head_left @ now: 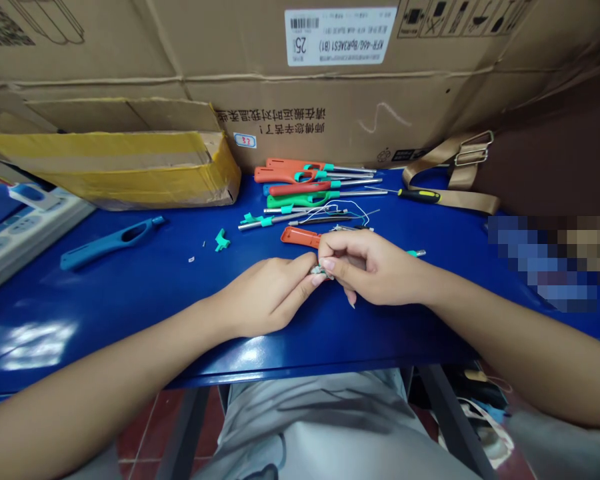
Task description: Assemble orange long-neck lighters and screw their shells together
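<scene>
My left hand [275, 291] and my right hand [375, 267] meet above the front part of the blue table, both closed. Their fingertips pinch a small whitish-green part [317, 270], mostly covered by the fingers, so its kind is unclear. A bit of orange shows under the fingers. Just behind my right hand lies an open orange lighter handle shell [300, 236], its right end hidden. A metal tip with a teal piece [417, 253] sticks out to the right of that hand. Left of my hands lies a loose teal trigger piece [222, 240].
Behind lie several long-necked lighters [290, 175], metal tubes with thin wires [300, 217] and a screwdriver [420, 195]. A blue lighter handle [113, 243] and a power strip [45, 220] are at left. Cardboard boxes [170, 170] and a tan strap [430, 160] border the back.
</scene>
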Motion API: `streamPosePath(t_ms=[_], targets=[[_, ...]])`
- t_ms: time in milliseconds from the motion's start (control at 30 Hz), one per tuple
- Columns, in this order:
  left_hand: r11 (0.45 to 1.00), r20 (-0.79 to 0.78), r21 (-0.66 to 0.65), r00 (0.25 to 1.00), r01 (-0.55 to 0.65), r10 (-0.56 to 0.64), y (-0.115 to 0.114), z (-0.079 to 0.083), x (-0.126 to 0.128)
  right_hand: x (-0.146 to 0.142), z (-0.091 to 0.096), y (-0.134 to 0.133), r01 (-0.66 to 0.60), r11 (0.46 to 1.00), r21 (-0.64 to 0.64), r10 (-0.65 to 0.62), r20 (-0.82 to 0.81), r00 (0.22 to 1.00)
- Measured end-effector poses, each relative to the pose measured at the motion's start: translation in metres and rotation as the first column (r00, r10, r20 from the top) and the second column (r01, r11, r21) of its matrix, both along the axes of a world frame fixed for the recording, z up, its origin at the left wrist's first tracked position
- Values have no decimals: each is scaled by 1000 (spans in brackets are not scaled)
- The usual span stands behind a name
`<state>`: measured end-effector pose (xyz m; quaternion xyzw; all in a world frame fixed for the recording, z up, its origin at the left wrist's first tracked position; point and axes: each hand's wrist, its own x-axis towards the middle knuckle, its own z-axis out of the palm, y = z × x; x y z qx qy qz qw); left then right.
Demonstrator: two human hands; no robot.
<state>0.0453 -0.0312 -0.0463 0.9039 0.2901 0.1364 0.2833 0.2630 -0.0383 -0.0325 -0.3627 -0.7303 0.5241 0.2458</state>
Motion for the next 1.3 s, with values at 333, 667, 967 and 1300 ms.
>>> streamPosePath(t_ms=[333,667,967,1300], targets=[[1000,-23,21,999,-23,24,-3,-2,-1,-5,0,-1,-42,970,-239,-2,-182,983],[1000,-22,16,1000,-6,6,-7,3,3,-9,-1,-4,-52,945,-324,-27,-235,972],[999,-57,46,998,-8,11,1,5,0,-2,4,5,-37,971,-236,16,-92,996],[994,-157,93,987,53,-38,4,11,-3,3,3,10,-55,997,-46,52,-48,997]])
